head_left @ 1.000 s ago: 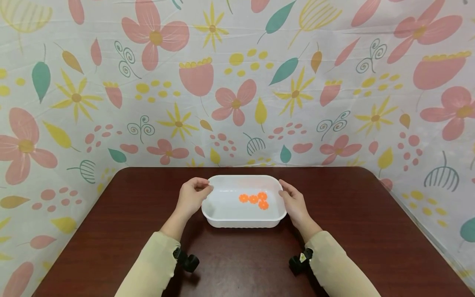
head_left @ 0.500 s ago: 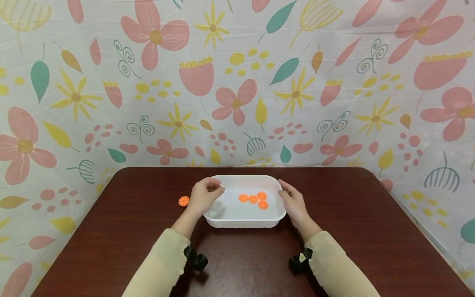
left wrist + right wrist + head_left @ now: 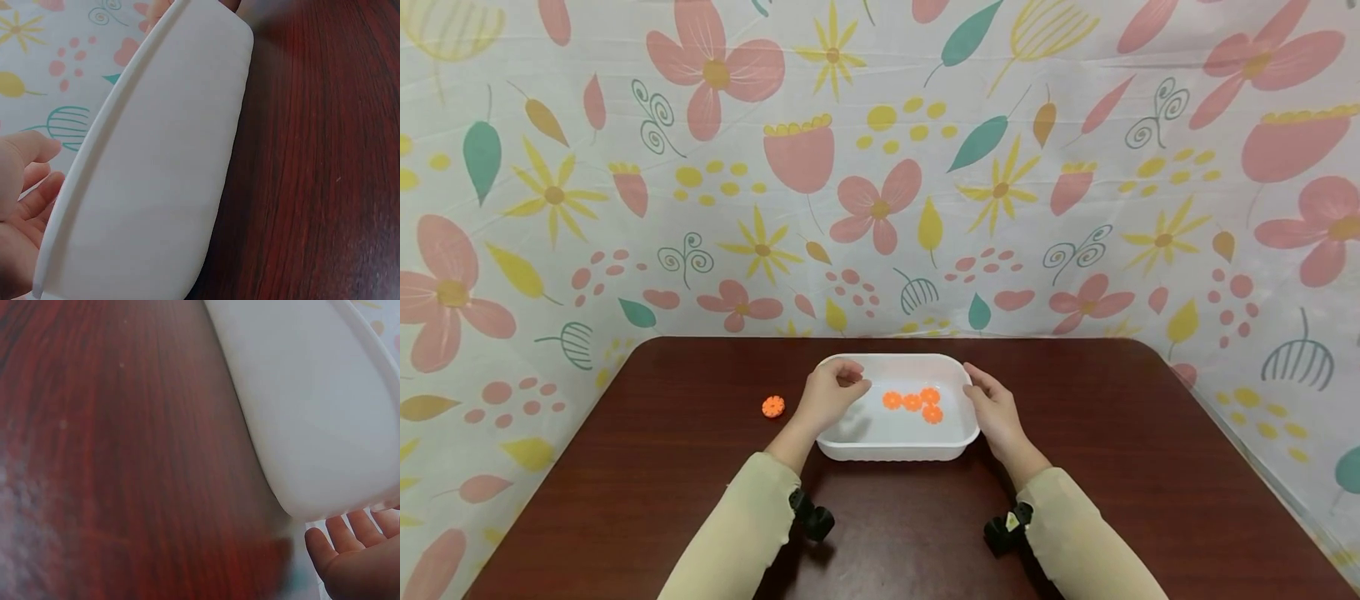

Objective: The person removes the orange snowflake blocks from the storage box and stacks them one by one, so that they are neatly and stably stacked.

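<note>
A white oblong plastic tub (image 3: 880,451) sits in the middle of the table, several orange notched discs (image 3: 912,402) lying together on its floor. My left hand (image 3: 831,395) is over the tub's left part, fingers bent loosely towards the thumb. In the left wrist view, a gap shows between the thumb and fingers of that hand (image 3: 28,187), and nothing is in it. With my right hand (image 3: 996,408) I hold the tub's right end, thumb at the rim; in the right wrist view its fingers (image 3: 365,531) reach round the tub's end. Another orange disc (image 3: 772,407) lies on the table, left of the tub.
The dark reddish-brown wooden table (image 3: 625,500) has rounded back corners. Behind it hangs a white cloth (image 3: 880,275) printed with flowers and leaves. A black wrist camera (image 3: 812,517) is strapped over each pale sleeve.
My left hand has moved right, from the tub's left rim to over its inside. The loose orange disc on the table has come into view behind it. My right hand stays put.
</note>
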